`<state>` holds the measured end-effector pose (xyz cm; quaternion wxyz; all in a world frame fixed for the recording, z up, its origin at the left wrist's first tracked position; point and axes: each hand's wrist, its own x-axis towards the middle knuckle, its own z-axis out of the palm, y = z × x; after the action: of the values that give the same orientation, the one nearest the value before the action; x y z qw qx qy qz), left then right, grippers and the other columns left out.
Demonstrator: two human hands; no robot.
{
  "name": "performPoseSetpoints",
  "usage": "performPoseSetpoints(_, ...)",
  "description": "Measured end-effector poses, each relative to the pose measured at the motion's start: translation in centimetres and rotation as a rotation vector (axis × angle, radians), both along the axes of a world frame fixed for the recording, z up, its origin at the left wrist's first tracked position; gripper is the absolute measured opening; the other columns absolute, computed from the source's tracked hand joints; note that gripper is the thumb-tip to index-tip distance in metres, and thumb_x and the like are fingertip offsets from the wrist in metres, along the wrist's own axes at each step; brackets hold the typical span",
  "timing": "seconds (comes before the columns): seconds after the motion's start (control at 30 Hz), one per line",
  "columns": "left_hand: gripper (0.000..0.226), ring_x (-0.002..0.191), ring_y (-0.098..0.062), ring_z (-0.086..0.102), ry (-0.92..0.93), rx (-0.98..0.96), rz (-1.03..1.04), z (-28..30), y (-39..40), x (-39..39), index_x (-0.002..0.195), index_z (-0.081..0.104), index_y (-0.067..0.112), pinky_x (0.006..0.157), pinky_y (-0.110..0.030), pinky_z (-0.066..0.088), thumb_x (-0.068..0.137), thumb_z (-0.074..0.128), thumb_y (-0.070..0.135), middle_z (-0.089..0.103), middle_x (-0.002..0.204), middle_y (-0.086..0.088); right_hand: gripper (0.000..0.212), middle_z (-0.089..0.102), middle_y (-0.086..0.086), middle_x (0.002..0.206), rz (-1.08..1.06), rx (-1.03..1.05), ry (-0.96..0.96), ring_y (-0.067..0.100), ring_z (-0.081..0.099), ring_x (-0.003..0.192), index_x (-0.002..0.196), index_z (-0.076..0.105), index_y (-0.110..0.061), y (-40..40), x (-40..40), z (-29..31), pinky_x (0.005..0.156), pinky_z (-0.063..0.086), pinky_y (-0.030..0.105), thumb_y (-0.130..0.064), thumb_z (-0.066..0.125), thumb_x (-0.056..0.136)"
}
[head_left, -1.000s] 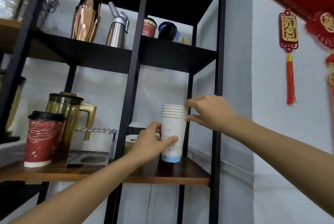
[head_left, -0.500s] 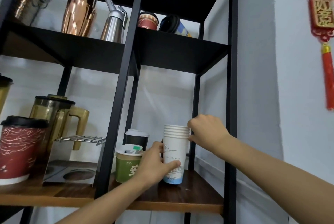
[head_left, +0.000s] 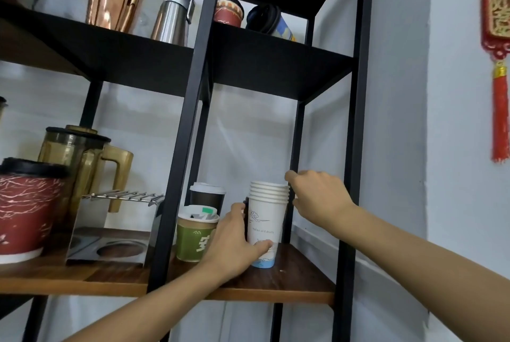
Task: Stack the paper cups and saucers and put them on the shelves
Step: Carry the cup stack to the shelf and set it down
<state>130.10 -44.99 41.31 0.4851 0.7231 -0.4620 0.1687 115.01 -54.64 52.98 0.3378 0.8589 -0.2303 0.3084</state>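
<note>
A stack of several white paper cups (head_left: pixel 264 220) with blue print stands upright on the wooden shelf (head_left: pixel 298 272), in its right bay. My left hand (head_left: pixel 234 245) wraps around the lower part of the stack from the left. My right hand (head_left: pixel 317 195) sits at the stacked rims on the right, fingertips touching them. No saucers are in sight.
A green paper cup (head_left: pixel 194 239) and a dark lidded cup (head_left: pixel 207 195) stand just left of the stack. Black frame posts (head_left: pixel 179 176) (head_left: pixel 350 176) flank the bay. Farther left are a metal drip stand (head_left: pixel 110 231), a gold pitcher (head_left: pixel 82 165) and a big red cup (head_left: pixel 24 209).
The stack has come down to rest on the wooden shelf and the view has closed in on it. My right hand has eased from gripping the rims to touching them at the side.
</note>
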Motion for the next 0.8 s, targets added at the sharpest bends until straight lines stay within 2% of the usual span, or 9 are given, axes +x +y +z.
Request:
performPoseSetpoints(0.13,0.079,0.117,-0.019,0.066,-0.133,0.018,0.033,0.0,2.2,-1.0,0.145,0.031,0.031,0.089,-0.036,0.058,0.081,0.072,0.054,0.061,0.140,0.000,0.026,0.066,0.003,0.101,-0.009,-0.014,-0.071,0.025,0.065,0.087,0.120,0.058,-0.017,1.8,-1.9,-0.3,0.057,0.036,0.031,-0.017,0.061,0.094)
performPoseSetpoints(0.2,0.073,0.121,-0.019,0.063,-0.253,0.033,0.042,0.1,3.7,-1.9,0.146,0.029,0.032,0.091,-0.036,0.057,0.085,0.065,0.055,0.060,0.141,0.000,0.028,0.066,0.001,0.113,0.004,-0.019,-0.102,0.025,0.064,0.100,0.123,0.059,-0.018,2.9,-3.0,-0.7,0.058,0.041,0.031,-0.022,0.059,0.095)
performPoseSetpoints(0.3,0.076,0.128,-0.019,0.056,-0.391,0.054,0.068,0.2,6.0,-3.3,0.155,0.028,0.027,0.096,-0.039,0.058,0.090,0.057,0.054,0.054,0.148,0.000,0.033,0.063,0.000,0.132,0.056,-0.033,-0.155,0.024,0.059,0.120,0.126,0.062,-0.020,4.6,-4.9,-1.5,0.077,0.054,0.036,-0.028,0.059,0.094)
performPoseSetpoints(0.4,0.078,0.133,-0.018,0.049,-0.485,0.047,0.050,0.1,8.6,-4.8,0.159,0.027,0.022,0.097,-0.038,0.057,0.092,0.052,0.052,0.049,0.152,0.000,0.039,0.058,0.007,0.145,0.092,-0.032,-0.189,0.029,0.052,0.135,0.128,0.065,-0.018,7.0,-7.2,-2.8,0.099,0.050,0.044,-0.031,0.064,0.091)
performPoseSetpoints(0.47,0.078,0.137,-0.018,0.044,-0.522,0.047,0.029,-0.1,10.3,-5.8,0.159,0.027,0.020,0.097,-0.037,0.057,0.092,0.052,0.050,0.046,0.153,-0.001,0.043,0.057,0.010,0.147,0.089,-0.044,-0.217,0.031,0.051,0.137,0.129,0.065,-0.018,8.7,-8.7,-3.8,0.106,0.046,0.045,-0.033,0.068,0.089)
performPoseSetpoints(0.53,0.077,0.140,-0.020,0.042,-0.552,0.050,0.022,-0.4,12.0,-6.6,0.158,0.031,0.019,0.098,-0.038,0.058,0.090,0.053,0.049,0.045,0.155,-0.002,0.045,0.057,0.010,0.147,0.088,-0.049,-0.256,0.033,0.053,0.136,0.129,0.065,-0.019,10.4,-10.2,-4.9,0.105,0.047,0.047,-0.035,0.070,0.087)
performPoseSetpoints(0.67,0.068,0.140,-0.027,0.050,-0.635,0.033,0.039,-1.3,15.2,-8.1,0.148,0.049,0.018,0.102,-0.044,0.055,0.088,0.055,0.048,0.054,0.149,-0.006,0.049,0.054,0.007,0.150,0.071,-0.039,-0.292,0.030,0.051,0.138,0.135,0.061,-0.025,13.7,-13.0,-7.4,0.104,0.047,0.046,-0.045,0.062,0.090)
performPoseSetpoints(0.8,0.066,0.137,-0.032,0.054,-0.727,0.013,0.059,-2.7,18.2,-9.5,0.142,0.057,0.020,0.095,-0.047,0.055,0.084,0.057,0.050,0.060,0.144,-0.006,0.047,0.056,0.006,0.148,0.066,-0.048,-0.327,0.029,0.052,0.137,0.134,0.061,-0.026,16.9,-15.4,-10.3,0.102,0.048,0.045,-0.045,0.061,0.091)
